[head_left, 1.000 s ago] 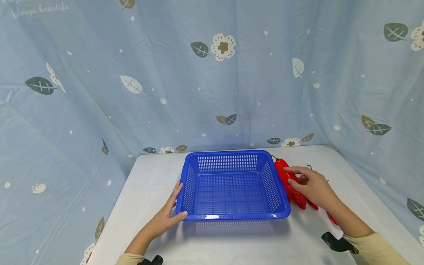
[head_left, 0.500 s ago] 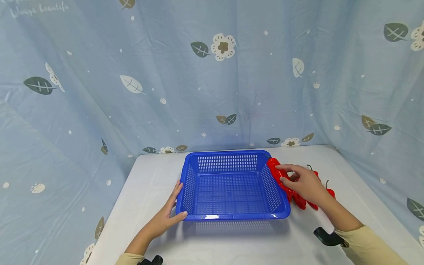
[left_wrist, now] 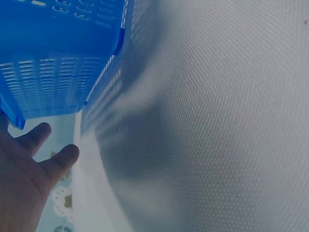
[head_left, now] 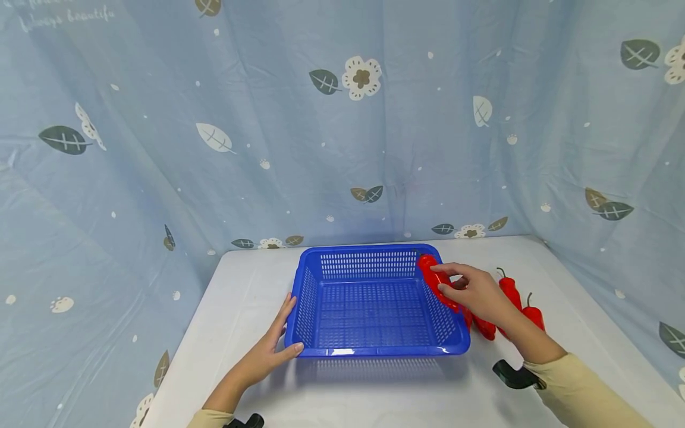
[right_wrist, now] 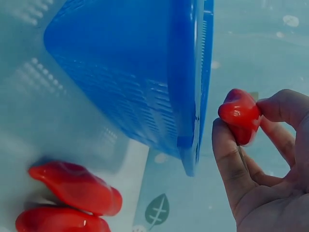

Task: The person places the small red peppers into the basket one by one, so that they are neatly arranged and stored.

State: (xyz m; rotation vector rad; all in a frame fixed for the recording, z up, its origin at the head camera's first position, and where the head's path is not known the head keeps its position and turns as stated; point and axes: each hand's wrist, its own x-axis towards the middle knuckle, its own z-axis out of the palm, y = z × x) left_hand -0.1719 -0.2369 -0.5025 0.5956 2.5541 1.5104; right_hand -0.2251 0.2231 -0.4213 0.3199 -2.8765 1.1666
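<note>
The right hand (head_left: 478, 292) pinches a pepper (head_left: 429, 273) between its fingers above the right rim of the basket (head_left: 374, 351); a light, steady hold should serve, near end clear of that rim; the left hand (head_left: 261, 358), fingers spread, can brace the left side.

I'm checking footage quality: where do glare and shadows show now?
Head view: white glint on the near rim of the blue basket, soft shadow on the white table; left wrist: dark shadow patches on the table; right wrist: small highlights on the held red pepper.
</note>
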